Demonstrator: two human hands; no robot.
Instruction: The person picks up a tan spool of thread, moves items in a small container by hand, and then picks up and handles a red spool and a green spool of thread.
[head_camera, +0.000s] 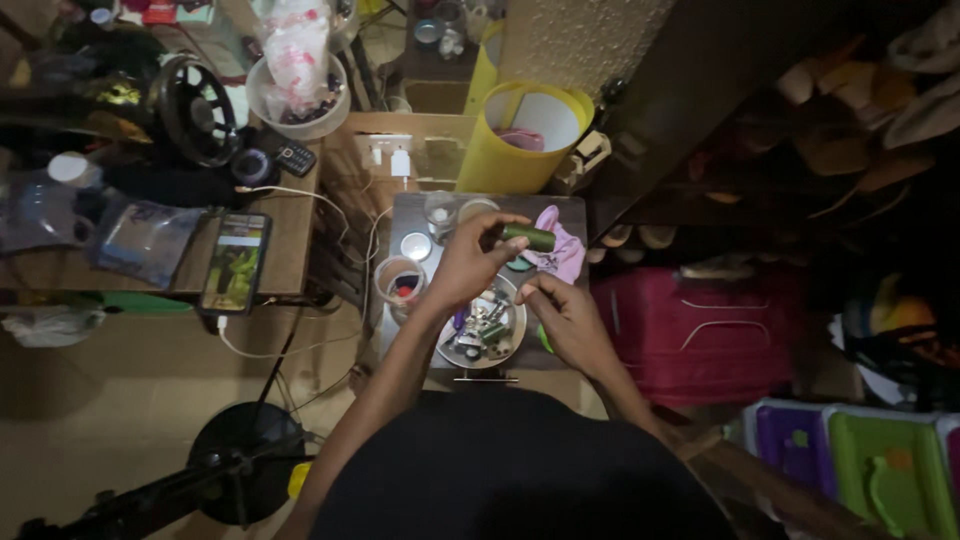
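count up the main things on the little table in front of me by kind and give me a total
Green spool, held by the left hand: 1
Round tray of bits: 1
Pink cloth: 1
Clear cups: 2
Total: 5

cylindrical thread spool (529, 237): dark green
crumpled cloth (558, 250) at 3 o'clock of the spool: pink
tall plastic bucket (500, 160) at 12 o'clock: yellow
soft suitcase (690, 320): magenta-red
round tray (515, 335): silvery grey
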